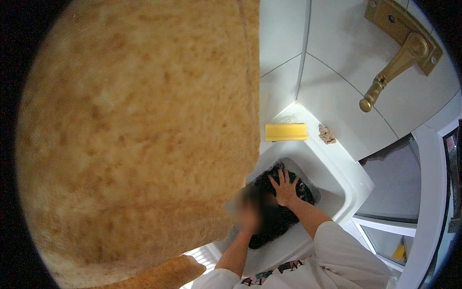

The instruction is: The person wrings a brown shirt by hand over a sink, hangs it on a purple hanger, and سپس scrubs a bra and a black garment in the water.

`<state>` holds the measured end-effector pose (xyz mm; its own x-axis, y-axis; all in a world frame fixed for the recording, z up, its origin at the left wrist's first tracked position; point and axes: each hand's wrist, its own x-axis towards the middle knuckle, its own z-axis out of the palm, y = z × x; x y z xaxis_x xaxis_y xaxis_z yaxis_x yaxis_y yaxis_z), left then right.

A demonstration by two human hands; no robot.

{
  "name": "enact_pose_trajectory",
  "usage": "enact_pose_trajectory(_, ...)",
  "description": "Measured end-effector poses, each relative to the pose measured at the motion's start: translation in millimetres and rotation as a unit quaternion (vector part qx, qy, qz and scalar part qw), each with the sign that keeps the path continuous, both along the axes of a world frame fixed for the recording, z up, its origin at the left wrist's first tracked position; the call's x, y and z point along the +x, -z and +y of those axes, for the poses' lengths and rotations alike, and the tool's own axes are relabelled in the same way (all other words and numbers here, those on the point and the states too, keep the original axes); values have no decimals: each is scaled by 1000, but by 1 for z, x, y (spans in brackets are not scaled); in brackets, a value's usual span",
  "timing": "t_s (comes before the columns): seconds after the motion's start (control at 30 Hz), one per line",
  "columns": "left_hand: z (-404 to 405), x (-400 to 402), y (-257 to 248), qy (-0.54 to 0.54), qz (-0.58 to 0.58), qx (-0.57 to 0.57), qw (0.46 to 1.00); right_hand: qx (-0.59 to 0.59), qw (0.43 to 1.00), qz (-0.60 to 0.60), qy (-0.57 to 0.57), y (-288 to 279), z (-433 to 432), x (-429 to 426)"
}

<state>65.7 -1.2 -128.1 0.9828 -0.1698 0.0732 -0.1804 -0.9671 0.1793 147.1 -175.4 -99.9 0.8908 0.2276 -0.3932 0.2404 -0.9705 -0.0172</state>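
Note:
A white basin [335,169] holds water and a soaked black cloth item [269,238]. With fingers spread, my right hand [286,189] rests flat on the black cloth near its far side. My left hand [249,220] is over the cloth's left part, closer to my body. A blurred patch covers most of that hand, so its fingers and anything in them are hidden. Both forearms reach in from below, out of white short sleeves.
A large mottled tan sheet, apparently fabric [144,126], blocks the left side. On the basin's back ledge lie a yellow bar-shaped object [286,132] and a crumpled brown wad [327,134]. A brass-coloured lever handle [393,68] appears upper right, beside white tiles [335,86].

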Motion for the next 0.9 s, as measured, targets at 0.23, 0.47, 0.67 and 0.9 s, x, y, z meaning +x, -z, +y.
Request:
enact_pose_trajectory(0.23, 8, 3, 31, -212, 184, -568, 773, 148, 976, 24, 158, -8, 21, 10)
enact_pose_trajectory(0.47, -12, 15, 5, -336, 166, -875, 308, 337, 941, 19, 5, 24, 27, -4)
enact_pose_trajectory(0.67, -22, -4, -11, -260, 172, -897, 312, 403, 842, -307, -183, -120, 72, -72)
enact_pose_trajectory(0.9, -29, -5, -37, -213, 173, -862, 427, 447, 850, -217, -177, -99, 76, -63)
